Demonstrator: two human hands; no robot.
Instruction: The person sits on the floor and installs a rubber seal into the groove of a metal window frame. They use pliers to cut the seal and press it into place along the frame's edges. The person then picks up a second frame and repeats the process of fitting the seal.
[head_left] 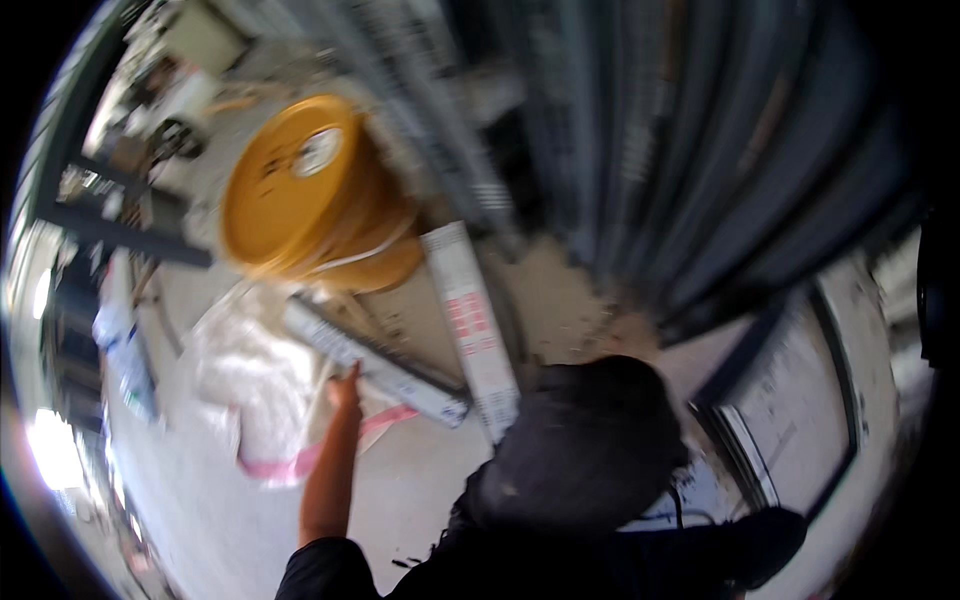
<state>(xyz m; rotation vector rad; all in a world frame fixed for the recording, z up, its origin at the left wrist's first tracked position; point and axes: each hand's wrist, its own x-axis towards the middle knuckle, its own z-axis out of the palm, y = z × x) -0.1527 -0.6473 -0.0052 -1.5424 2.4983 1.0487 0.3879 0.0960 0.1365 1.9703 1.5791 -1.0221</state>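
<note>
Neither of my own hands is in view. Close in front is another person in a dark cap [590, 440] and dark clothing. That person's bare left forearm reaches forward, and the hand [345, 388] is at the edge of a long grey-white profile bar [385, 370]. Blur hides how its fingers meet the bar. A second pale bar [470, 320] with red print lies at an angle, close to the first one's end. The person's other hand is hidden.
Behind the bars stands a yellow bucket [290, 200] with its lid on. A white woven sack [245, 370] with a pink edge lies on the floor. Many long dark grey profiles [640, 140] fill the upper right. At right is a dark frame [745, 450].
</note>
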